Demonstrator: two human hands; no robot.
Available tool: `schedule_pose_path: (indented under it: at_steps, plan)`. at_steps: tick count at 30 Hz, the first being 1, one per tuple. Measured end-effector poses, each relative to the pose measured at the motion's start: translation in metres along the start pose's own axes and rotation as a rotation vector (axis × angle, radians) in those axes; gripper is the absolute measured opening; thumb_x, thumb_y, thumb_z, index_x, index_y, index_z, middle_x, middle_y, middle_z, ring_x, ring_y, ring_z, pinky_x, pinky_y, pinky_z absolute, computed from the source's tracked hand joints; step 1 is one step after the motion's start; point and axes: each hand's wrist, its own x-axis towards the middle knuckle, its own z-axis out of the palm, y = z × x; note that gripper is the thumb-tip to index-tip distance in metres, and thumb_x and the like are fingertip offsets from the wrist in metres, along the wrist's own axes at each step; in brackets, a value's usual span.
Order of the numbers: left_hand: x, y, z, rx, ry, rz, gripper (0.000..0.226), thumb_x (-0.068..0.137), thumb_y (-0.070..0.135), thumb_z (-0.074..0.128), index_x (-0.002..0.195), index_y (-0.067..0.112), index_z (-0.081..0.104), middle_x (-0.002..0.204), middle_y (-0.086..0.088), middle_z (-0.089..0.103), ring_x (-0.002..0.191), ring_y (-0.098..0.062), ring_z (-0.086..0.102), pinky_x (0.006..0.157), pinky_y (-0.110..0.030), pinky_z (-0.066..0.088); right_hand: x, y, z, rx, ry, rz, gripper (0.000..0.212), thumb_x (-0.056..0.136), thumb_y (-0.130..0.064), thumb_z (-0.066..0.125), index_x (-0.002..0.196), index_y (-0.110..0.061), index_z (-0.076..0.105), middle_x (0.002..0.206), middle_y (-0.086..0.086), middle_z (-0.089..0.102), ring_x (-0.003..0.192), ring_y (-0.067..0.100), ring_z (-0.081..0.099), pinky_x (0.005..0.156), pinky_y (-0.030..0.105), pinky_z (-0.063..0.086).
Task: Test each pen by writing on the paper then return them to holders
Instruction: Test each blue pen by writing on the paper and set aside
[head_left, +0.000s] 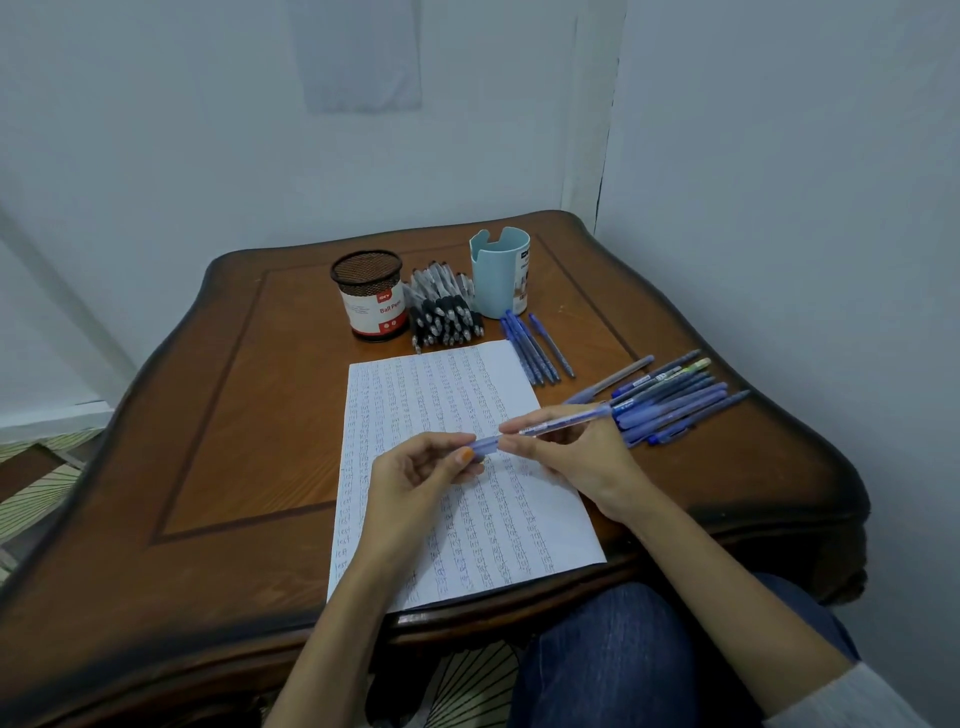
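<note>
Both hands hold one blue pen (540, 428) over the paper (431, 384): the left hand (415, 470) pinches its near end, hiding the tip, and the right hand (576, 457) curls its fingers round the barrel. The paper's rows of writing are too small to read. Behind it, black pens (441, 312) lie between the mesh holder (370, 299) and the blue holder (496, 278), whose insides cannot be made out.

Writing on the paper (415, 395) is too small to read, & the left forearm (358, 571) covers its near part. Left end of the pen (550, 427) is buried in the left hand's (415, 473) fingers (441, 442), so cap vs tip can't be told. Light-blue holder (498, 275) label is turned away, only partly legible; black pens (444, 312) overlap, count unclear; counter (234, 415) is cut off at the frame's bottom-left.
</note>
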Motion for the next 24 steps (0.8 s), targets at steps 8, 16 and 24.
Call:
schedule_pose_path:
  at_steps: [8,16,24]
  plan:
    - [0.002,-0.004,-0.001,0.037,-0.021,-0.016,0.014,0.088,-0.001,0.059,0.097,0.003,0.069,0.082,-0.013,0.073,0.076,-0.022,0.07,0.073,-0.023,0.056,0.002,0.005,0.002,-0.025,-0.025,-0.092,0.013,0.067,-0.025,0.082,0.08,-0.027,0.077,0.075,0.028,0.066,0.066,0.05,0.055,0.05,0.025,0.045]
    - [0.006,-0.005,0.001,-0.055,0.124,0.003,0.014,0.092,0.0,0.056,0.099,0.004,0.068,0.084,-0.011,0.069,0.077,-0.016,0.064,0.071,-0.018,0.052,0.007,0.006,-0.009,0.27,-0.003,0.026,0.013,0.085,-0.01,0.066,0.096,-0.006,0.073,0.071,0.007,0.065,0.05,0.011,0.049,0.043,0.019,0.039]
    - [0.007,-0.006,-0.002,0.006,0.173,0.014,0.031,0.089,0.019,0.062,0.12,0.024,0.059,0.101,-0.002,0.066,0.096,-0.012,0.065,0.084,-0.026,0.052,0.016,-0.02,-0.039,-0.701,-0.107,-0.096,0.017,0.083,-0.021,0.073,0.1,-0.023,0.075,0.084,-0.019,0.064,0.083,0.002,0.055,0.064,0.011,0.043]
